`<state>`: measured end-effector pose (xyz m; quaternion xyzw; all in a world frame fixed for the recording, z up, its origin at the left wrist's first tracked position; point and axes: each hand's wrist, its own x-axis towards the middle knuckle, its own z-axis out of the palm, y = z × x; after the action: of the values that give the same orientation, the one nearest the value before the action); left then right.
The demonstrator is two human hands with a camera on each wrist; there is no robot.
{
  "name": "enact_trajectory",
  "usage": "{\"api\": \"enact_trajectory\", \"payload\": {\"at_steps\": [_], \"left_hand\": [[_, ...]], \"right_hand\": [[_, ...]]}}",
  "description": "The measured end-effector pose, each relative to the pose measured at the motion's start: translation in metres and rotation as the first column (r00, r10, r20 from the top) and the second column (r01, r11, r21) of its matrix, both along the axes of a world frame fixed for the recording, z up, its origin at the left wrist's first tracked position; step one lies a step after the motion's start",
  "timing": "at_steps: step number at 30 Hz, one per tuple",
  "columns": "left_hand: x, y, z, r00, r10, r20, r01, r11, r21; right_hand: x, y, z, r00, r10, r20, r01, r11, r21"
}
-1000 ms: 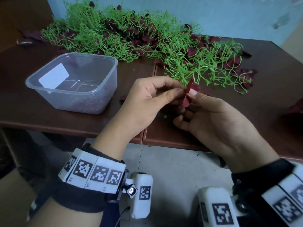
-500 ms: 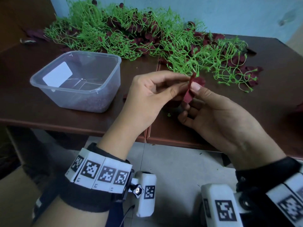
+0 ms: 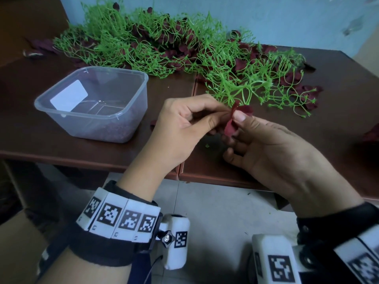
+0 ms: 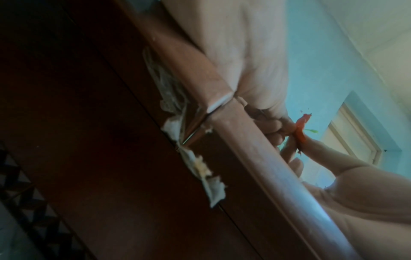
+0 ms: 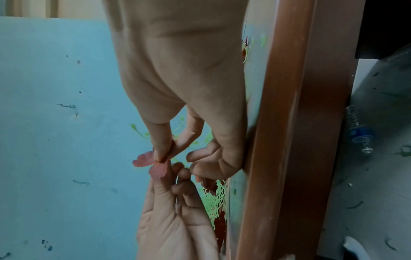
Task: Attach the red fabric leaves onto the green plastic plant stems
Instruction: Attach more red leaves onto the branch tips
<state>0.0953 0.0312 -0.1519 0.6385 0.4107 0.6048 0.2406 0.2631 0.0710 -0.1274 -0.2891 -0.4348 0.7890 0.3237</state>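
We hold a red fabric leaf [image 3: 230,124] up between both hands, just above the near edge of the dark brown desk [image 3: 61,140]. Our right hand [image 3: 272,152] pinches it between thumb and forefinger, the other fingers curled loosely below. Our left hand [image 3: 184,128] meets it from the other side, thumb tip and curled fingers pressed to the same leaf; whether a stem is caught in that grip we cannot tell. In the right wrist view the leaf [image 5: 153,165] shows as two lobes spreading out from the pinch.

Just behind our hands lies the near end of a long heap of green plastic plant stems [image 3: 235,78], stretching across the back of the desk with dark red leaves tangled in it. A clear plastic tub [image 3: 96,103] stands to the left, well apart from the hands, with a blank white label on its far wall. No writing can be read anywhere; the wrist bands [image 3: 121,218] carry only black-and-white square code markers.
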Motion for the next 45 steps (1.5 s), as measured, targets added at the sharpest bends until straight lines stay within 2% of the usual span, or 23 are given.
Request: {"api": "enact_trajectory", "payload": {"at_steps": [5, 8, 11, 15, 17, 20, 24, 28, 31, 33, 35, 37, 40, 43, 45], "left_hand": [[0.002, -0.002, 0.003, 0.999, -0.02, -0.031, 0.022, 0.999, 0.036], [0.008, -0.001, 0.004, 1.0, 0.026, 0.001, -0.026, 1.0, 0.014], [0.012, 0.002, 0.004, 0.985, 0.082, 0.151, -0.073, 0.995, -0.06], [0.006, 0.002, 0.01, 0.906, 0.065, 0.418, -0.009, 0.991, -0.133], [0.005, 0.0, 0.013, 0.886, 0.037, 0.463, 0.036, 0.988, -0.148], [0.007, -0.003, 0.016, 0.883, 0.025, 0.468, 0.069, 0.981, -0.182], [0.01, -0.003, 0.021, 0.832, 0.091, 0.548, 0.06, 0.966, -0.252], [0.005, -0.001, 0.023, 0.728, 0.137, 0.672, 0.006, 0.979, -0.206], [0.0, -0.002, 0.025, 0.626, 0.169, 0.761, -0.021, 0.979, -0.2], [-0.002, -0.002, 0.028, 0.567, 0.187, 0.802, -0.033, 0.978, -0.204], [-0.003, -0.002, 0.029, 0.536, 0.196, 0.821, -0.038, 0.977, -0.208], [-0.003, -0.001, 0.029, 0.556, 0.213, 0.804, -0.054, 0.974, -0.22], [-0.004, -0.001, 0.026, 0.583, 0.206, 0.786, -0.032, 0.972, -0.231], [-0.006, -0.003, 0.026, 0.555, 0.198, 0.808, 0.01, 0.97, -0.244], [-0.006, -0.004, 0.026, 0.552, 0.205, 0.808, 0.013, 0.967, -0.254]], "right_hand": [[0.007, 0.001, 0.005, 0.998, 0.055, 0.021, -0.054, 0.997, -0.061], [0.005, 0.0, 0.005, 1.0, 0.013, 0.021, -0.013, 1.0, -0.014], [0.001, -0.001, 0.005, 0.999, -0.041, -0.027, 0.042, 0.998, 0.042], [0.001, 0.004, 0.007, 0.984, -0.177, -0.036, 0.177, 0.984, 0.019], [0.003, 0.006, 0.005, 0.976, -0.219, 0.0, 0.218, 0.973, 0.08], [0.002, 0.004, 0.004, 0.976, -0.215, 0.045, 0.205, 0.964, 0.171], [0.0, 0.001, 0.003, 0.971, -0.217, 0.102, 0.182, 0.944, 0.274], [0.0, 0.003, -0.004, 0.893, -0.386, 0.232, 0.227, 0.83, 0.509], [0.002, 0.003, -0.009, 0.773, -0.512, 0.374, 0.108, 0.688, 0.717], [0.001, 0.003, -0.011, 0.715, -0.553, 0.427, 0.006, 0.616, 0.788], [-0.002, 0.0, -0.012, 0.688, -0.576, 0.442, -0.058, 0.563, 0.825], [-0.003, -0.001, -0.012, 0.649, -0.623, 0.436, -0.075, 0.518, 0.852], [-0.002, 0.003, -0.013, 0.595, -0.673, 0.439, -0.011, 0.539, 0.842], [-0.001, 0.01, -0.015, 0.576, -0.682, 0.451, 0.137, 0.624, 0.769], [0.002, 0.012, -0.013, 0.564, -0.7, 0.437, 0.241, 0.647, 0.724]]}}
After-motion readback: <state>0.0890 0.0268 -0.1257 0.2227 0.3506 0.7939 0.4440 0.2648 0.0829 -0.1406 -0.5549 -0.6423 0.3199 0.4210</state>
